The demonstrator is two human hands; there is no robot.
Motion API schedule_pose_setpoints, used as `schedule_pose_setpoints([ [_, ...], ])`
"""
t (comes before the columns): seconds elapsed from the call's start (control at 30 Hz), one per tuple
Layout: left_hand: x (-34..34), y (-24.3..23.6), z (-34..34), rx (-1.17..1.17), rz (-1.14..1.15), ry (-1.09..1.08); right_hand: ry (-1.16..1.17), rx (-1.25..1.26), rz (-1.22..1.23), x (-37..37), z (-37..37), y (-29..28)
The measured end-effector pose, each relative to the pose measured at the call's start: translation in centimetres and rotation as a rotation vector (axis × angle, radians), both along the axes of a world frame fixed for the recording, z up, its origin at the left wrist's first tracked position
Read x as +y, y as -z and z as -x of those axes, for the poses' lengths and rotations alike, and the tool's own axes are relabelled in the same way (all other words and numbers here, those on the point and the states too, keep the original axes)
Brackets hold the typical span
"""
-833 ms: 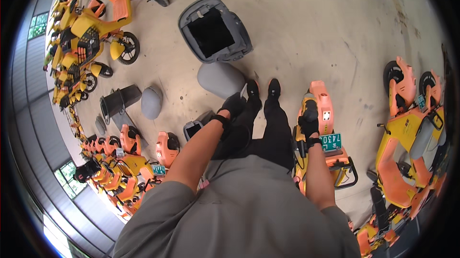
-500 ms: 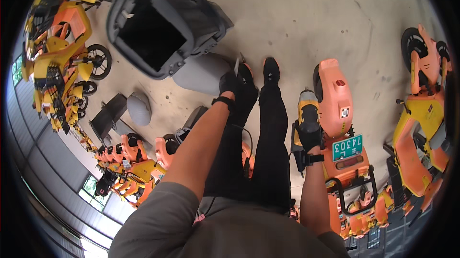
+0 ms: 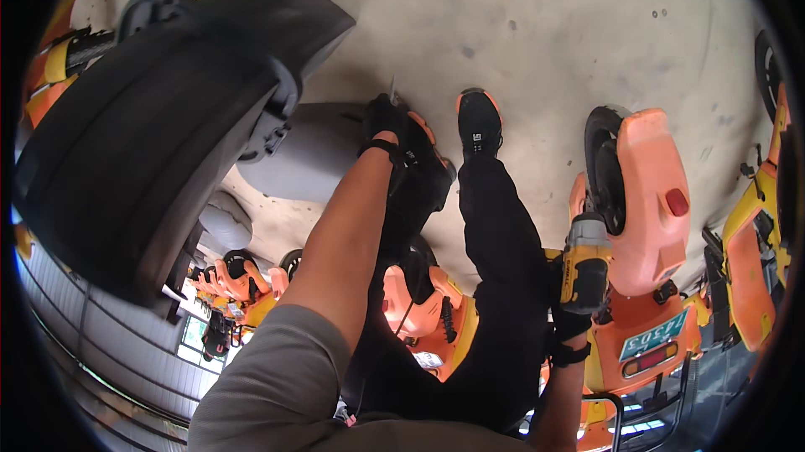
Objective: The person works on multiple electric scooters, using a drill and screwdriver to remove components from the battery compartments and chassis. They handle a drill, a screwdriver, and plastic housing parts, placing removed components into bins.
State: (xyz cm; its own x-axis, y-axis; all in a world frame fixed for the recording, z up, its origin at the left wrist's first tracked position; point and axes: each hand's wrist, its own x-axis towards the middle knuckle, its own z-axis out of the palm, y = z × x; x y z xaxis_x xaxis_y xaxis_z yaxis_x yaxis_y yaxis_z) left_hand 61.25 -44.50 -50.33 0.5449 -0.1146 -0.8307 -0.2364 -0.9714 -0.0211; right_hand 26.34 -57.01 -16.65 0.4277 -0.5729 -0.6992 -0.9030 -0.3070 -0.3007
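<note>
In a dark glove, my left hand is closed around a thin pale pointed piece; its exact kind is too small to tell. Beside that hand lies a smooth grey rounded shell, joined to a large dark grey box that fills the left side and is blurred. A grey clamp-like bracket sticks out from the box's edge. On the right, my gloved right hand grips a yellow and black power drill, its grey nose pointing away from me.
An orange scooter with a green plate stands close beside the drill. Another orange and yellow scooter is at the far right. Several more scooters stand behind, and a grey rounded part lies on the floor.
The grey box has swung round and come nearer, its opening now out of sight. My right hand with the drill has shifted right and toward me. My left hand keeps its hold.
</note>
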Motion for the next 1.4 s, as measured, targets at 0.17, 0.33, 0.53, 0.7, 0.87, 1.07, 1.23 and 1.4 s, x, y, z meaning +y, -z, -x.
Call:
schedule_pose_setpoints([
  [0.17, 0.2, 3.4, 1.5, 0.002, -0.078, -0.015, 0.349, 0.057, -0.156, -1.2, -1.3, 1.5],
  [0.33, -1.1, 3.2, 2.0, -0.079, -0.04, 0.071, 0.302, 0.057, -0.127, -1.4, -1.1, 2.0],
  [0.53, -4.7, -2.4, 1.9, 0.18, 0.378, -0.011, 0.284, -0.003, -0.174, -0.8, -1.8, 0.0],
  [0.7, -7.4, -16.9, 2.6, 0.605, 0.731, -0.505, 0.375, -0.076, -0.269, -1.7, -3.3, -4.9],
  [0.87, -6.6, -35.7, -0.6, 0.773, 0.852, -0.805, 1.064, -0.312, -0.803, -4.4, -7.7, -13.1],
  [1.07, -1.1, -56.4, -4.8, 0.734, 0.99, -1.011, 1.254, -0.345, -1.265, -6.9, -14.7, -26.6],
  [1.23, 3.9, -69.5, -5.2, 0.646, 1.199, -0.983, 0.315, -0.37, -1.252, -6.8, -19.9, -36.6],
  [1.4, 8.5, -77.4, -4.6, 0.524, 1.459, -0.934, 0.455, -0.26, -1.622, -4.1, -26.3, -44.7],
])
